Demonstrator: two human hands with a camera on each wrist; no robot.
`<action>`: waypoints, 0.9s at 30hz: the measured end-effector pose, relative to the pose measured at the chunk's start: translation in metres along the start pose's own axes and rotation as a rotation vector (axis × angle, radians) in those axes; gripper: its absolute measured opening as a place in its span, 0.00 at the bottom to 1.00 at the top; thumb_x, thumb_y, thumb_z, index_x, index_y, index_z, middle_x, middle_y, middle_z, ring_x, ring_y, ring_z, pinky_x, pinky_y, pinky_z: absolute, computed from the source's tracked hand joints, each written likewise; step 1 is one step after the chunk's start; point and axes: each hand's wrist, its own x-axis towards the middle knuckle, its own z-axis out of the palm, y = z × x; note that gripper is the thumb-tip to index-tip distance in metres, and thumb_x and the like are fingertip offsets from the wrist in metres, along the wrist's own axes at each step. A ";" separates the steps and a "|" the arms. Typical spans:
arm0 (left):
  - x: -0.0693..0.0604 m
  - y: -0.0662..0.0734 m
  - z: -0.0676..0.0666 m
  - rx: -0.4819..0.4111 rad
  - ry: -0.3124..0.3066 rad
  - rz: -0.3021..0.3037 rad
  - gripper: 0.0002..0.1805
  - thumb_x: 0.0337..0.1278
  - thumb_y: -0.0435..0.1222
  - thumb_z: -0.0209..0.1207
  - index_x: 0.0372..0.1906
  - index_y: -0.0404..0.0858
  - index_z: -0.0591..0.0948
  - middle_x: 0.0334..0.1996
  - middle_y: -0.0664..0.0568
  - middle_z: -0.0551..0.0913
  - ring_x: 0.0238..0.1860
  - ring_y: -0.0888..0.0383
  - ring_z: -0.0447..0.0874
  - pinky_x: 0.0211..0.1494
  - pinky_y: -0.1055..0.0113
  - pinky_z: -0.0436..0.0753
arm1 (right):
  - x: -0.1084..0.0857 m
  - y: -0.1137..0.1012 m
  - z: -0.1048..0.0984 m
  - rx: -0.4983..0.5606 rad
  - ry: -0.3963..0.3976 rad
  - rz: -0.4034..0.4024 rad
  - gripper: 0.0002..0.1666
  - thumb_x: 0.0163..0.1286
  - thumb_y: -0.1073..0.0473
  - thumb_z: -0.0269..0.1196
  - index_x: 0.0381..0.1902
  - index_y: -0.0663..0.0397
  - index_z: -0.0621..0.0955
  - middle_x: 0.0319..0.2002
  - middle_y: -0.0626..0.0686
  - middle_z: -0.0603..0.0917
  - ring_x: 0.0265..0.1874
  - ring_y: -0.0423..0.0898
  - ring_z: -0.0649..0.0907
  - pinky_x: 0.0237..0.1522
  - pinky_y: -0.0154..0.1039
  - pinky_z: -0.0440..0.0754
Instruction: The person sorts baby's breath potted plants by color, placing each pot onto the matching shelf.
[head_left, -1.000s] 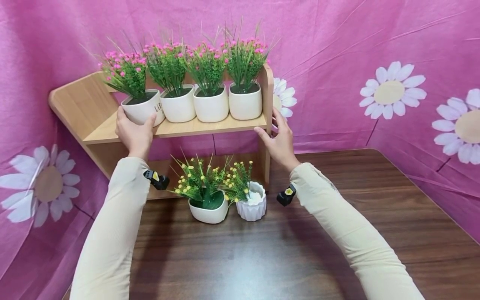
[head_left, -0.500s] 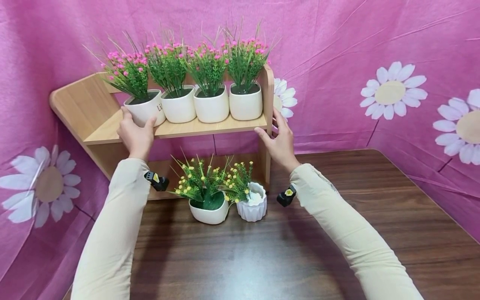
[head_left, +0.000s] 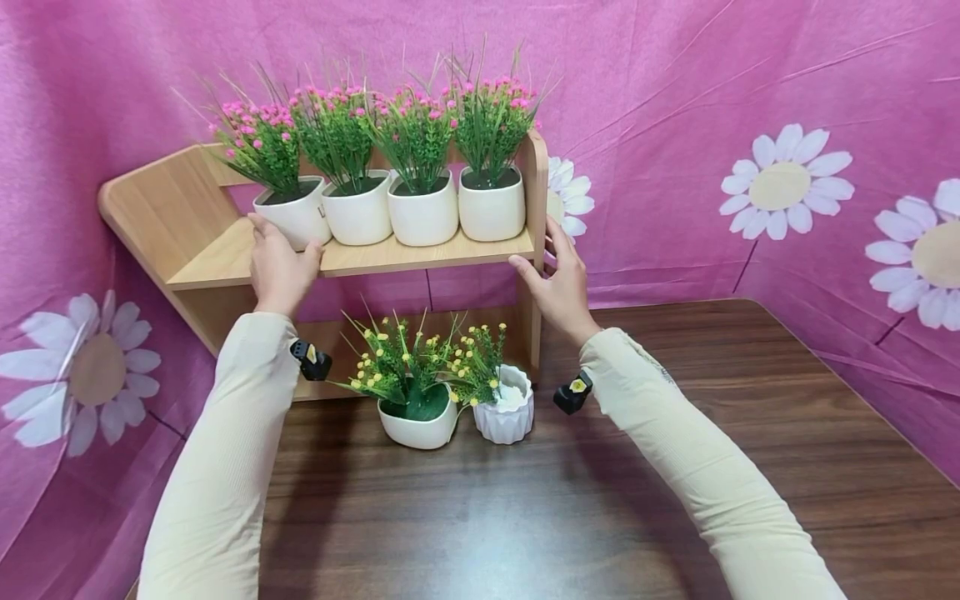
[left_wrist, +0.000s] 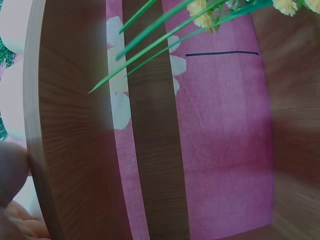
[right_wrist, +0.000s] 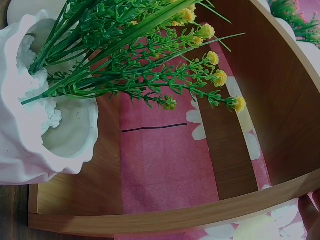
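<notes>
In the head view, several white pots with pink-flowered artificial plants stand in a row on the upper board of a wooden shelf point(head_left: 420, 254). My left hand point(head_left: 281, 267) holds the leftmost potted plant point(head_left: 292, 215), fingers round its left side and thumb low at its front near the board's edge. That pot touches or nearly touches its neighbour point(head_left: 358, 212). At the shelf's right end, my right hand point(head_left: 562, 287) grips the side panel point(head_left: 537, 192), with its thumb in front and fingers along the outer face. In the left wrist view only part of the left hand point(left_wrist: 15, 200) shows.
Below, in front of the shelf, stand a white pot point(head_left: 418, 430) with yellow flowers and a white fluted pot point(head_left: 504, 421), also with yellow flowers. They rest on a dark wooden table point(head_left: 675, 467). Pink cloth with printed daisies point(head_left: 780, 185) hangs behind and at the sides.
My left hand has shifted slightly right, and the leftmost pot has slid right and turned, its lettering now almost out of sight. The right hand has stayed on the side panel.
</notes>
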 end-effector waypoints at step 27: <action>-0.003 -0.001 0.000 0.085 -0.112 0.030 0.47 0.66 0.48 0.42 0.70 0.20 0.33 0.71 0.24 0.39 0.74 0.35 0.37 0.75 0.48 0.40 | 0.000 0.000 -0.001 -0.005 -0.002 0.007 0.39 0.61 0.67 0.67 0.67 0.69 0.65 0.59 0.69 0.72 0.57 0.60 0.76 0.57 0.50 0.76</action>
